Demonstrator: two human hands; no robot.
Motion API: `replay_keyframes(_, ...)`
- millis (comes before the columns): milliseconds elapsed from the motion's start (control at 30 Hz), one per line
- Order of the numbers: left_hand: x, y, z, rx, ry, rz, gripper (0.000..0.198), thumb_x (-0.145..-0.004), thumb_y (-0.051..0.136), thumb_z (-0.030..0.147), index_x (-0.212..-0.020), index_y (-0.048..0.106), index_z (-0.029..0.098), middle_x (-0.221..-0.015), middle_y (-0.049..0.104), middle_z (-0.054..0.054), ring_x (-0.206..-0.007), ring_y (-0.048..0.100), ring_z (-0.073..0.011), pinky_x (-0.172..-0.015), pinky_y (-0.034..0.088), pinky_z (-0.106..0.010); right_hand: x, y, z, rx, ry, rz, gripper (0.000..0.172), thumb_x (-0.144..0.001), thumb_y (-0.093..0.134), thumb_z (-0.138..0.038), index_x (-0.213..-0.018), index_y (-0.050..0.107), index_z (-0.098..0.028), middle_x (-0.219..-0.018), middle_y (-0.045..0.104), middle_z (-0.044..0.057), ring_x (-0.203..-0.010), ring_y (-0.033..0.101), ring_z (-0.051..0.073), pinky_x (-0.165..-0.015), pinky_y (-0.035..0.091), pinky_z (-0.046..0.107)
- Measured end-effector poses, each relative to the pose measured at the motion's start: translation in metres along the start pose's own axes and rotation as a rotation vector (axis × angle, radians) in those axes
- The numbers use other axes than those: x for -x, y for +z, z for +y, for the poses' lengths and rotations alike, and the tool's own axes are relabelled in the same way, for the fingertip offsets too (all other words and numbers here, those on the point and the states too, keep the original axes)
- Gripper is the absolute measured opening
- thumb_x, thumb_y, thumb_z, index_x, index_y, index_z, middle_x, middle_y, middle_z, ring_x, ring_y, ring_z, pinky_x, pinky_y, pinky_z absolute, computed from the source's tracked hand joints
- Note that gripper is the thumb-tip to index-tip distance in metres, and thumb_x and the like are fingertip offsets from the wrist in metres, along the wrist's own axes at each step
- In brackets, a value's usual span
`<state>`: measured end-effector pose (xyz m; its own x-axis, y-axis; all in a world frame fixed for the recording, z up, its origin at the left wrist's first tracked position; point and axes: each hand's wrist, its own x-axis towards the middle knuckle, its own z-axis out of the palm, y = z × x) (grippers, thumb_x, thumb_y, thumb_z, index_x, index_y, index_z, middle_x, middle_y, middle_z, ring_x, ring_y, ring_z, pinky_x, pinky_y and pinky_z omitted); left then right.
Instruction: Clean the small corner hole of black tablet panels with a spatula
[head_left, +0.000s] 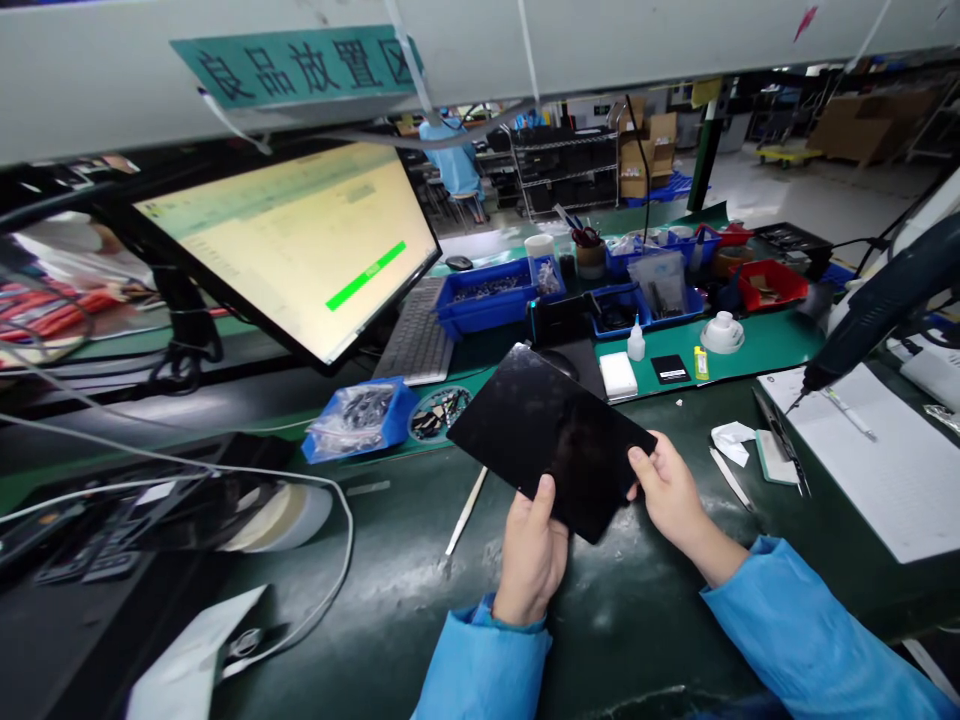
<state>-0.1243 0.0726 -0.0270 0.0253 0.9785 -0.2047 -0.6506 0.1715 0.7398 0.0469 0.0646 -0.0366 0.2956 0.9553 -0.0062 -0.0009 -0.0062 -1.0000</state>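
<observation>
A glossy black tablet (551, 430) is held tilted above the dark green bench, its flat dark face showing. My left hand (530, 548) grips its near edge, thumb on the face and fingers underneath. At the right corner my right hand (671, 490) pinches the tablet between thumb and fingers. Below its left part, a thin white stick-like tool (466, 510) lies on the bench. To the right of my right hand are a white pointed tool (730, 479), a crumpled white tissue (733, 441) and tweezers (780, 435).
A monitor (292, 250) with a green bar leans in at left, above a keyboard (416, 330). Blue parts bins (484, 300) line the back. A power screwdriver (877, 300) hangs at right over paper sheets (892, 470). White cable (349, 520) loops at left.
</observation>
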Motion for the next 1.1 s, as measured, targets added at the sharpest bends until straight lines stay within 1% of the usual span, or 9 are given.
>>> replay_keyframes(133, 0.003, 0.000, -0.003, 0.005, -0.060, -0.020, 0.051, -0.083, 0.087, 0.039, -0.129, 0.073, 0.024, -0.138, 0.073, -0.010, -0.133, 0.064, -0.0293, -0.121, 0.043, -0.048, -0.002, -0.005, -0.004, 0.003, -0.013, 0.064, 0.044, -0.101, 0.044, -0.065, -0.105, 0.060, -0.023, -0.062, 0.057, -0.004, -0.050, 0.059, 0.017, -0.050, 0.047, 0.031)
replay_keyframes(200, 0.005, 0.000, -0.005, 0.007, -0.057, -0.017, 0.052, -0.082, 0.088, 0.039, -0.130, 0.073, 0.025, -0.138, 0.072, -0.009, -0.133, 0.064, -0.0292, -0.121, 0.043, -0.048, -0.002, -0.005, -0.004, -0.006, -0.029, 0.079, 0.045, -0.096, 0.055, -0.064, -0.117, 0.059, -0.024, -0.074, 0.066, 0.000, -0.064, 0.066, 0.021, -0.058, 0.053, 0.033)
replay_keyframes(333, 0.005, 0.000, -0.006, -0.012, -0.035, -0.030, 0.051, -0.083, 0.087, 0.039, -0.130, 0.073, 0.026, -0.139, 0.072, -0.009, -0.136, 0.062, -0.0297, -0.122, 0.042, -0.047, -0.004, 0.001, 0.001, -0.008, -0.055, 0.076, 0.076, -0.070, 0.087, -0.050, -0.132, 0.050, -0.027, -0.109, 0.074, 0.006, -0.093, 0.073, 0.025, -0.079, 0.059, 0.037)
replay_keyframes(533, 0.004, 0.001, -0.005, -0.042, -0.012, -0.025, 0.048, -0.082, 0.087, 0.040, -0.127, 0.075, 0.026, -0.140, 0.071, -0.008, -0.139, 0.059, -0.0289, -0.125, 0.038, -0.046, -0.008, -0.006, 0.000, 0.066, -0.071, 0.120, 0.041, -0.090, 0.063, -0.063, -0.102, 0.060, -0.024, -0.074, 0.067, 0.000, -0.067, 0.065, 0.019, -0.061, 0.052, 0.031)
replay_keyframes(700, 0.001, -0.003, -0.004, -0.056, -0.009, -0.011, 0.049, -0.083, 0.087, 0.041, -0.127, 0.074, 0.026, -0.138, 0.073, -0.008, -0.139, 0.059, -0.0295, -0.127, 0.035, -0.048, -0.011, -0.014, -0.005, 0.113, -0.081, 0.120, 0.056, -0.101, 0.039, -0.069, -0.072, 0.056, -0.024, -0.056, 0.054, -0.001, -0.054, 0.056, 0.019, -0.052, 0.046, 0.031)
replay_keyframes(800, -0.002, -0.006, -0.003, -0.049, 0.012, -0.006, 0.048, -0.084, 0.086, 0.040, -0.128, 0.074, 0.026, -0.139, 0.072, -0.008, -0.139, 0.059, -0.0291, -0.126, 0.036, -0.048, -0.012, -0.014, -0.001, 0.106, -0.107, 0.087, 0.052, -0.103, 0.037, -0.066, -0.100, 0.066, -0.022, -0.069, 0.063, 0.002, -0.061, 0.062, 0.020, -0.059, 0.052, 0.033)
replay_keyframes(867, -0.003, -0.007, -0.003, -0.046, 0.014, -0.017, 0.048, -0.084, 0.086, 0.040, -0.128, 0.074, 0.025, -0.139, 0.072, -0.009, -0.136, 0.062, -0.0294, -0.124, 0.038, -0.048, -0.011, -0.011, 0.003, 0.119, -0.147, 0.071, 0.054, -0.098, 0.051, -0.063, -0.134, 0.055, -0.023, -0.098, 0.070, 0.006, -0.079, 0.069, 0.021, -0.073, 0.058, 0.036)
replay_keyframes(967, -0.003, -0.006, -0.005, -0.051, 0.010, -0.034, 0.048, -0.084, 0.086, 0.040, -0.128, 0.074, 0.024, -0.138, 0.073, -0.011, -0.132, 0.065, -0.0300, -0.121, 0.042, -0.049, -0.005, -0.006, 0.006, 0.196, -0.197, 0.040, 0.095, -0.081, 0.078, -0.056, -0.157, 0.030, -0.026, -0.140, 0.057, 0.014, -0.118, 0.065, 0.027, -0.101, 0.054, 0.045)
replay_keyframes(1100, 0.004, -0.001, -0.011, -0.049, 0.006, -0.056, 0.047, -0.086, 0.085, 0.038, -0.129, 0.074, 0.024, -0.137, 0.073, -0.010, -0.133, 0.064, -0.0280, -0.120, 0.043, -0.046, 0.002, -0.003, 0.004, 0.359, -0.201, 0.023, 0.122, -0.064, 0.093, -0.048, -0.162, 0.024, -0.028, -0.158, 0.037, 0.016, -0.147, 0.042, 0.035, -0.120, 0.039, 0.054)
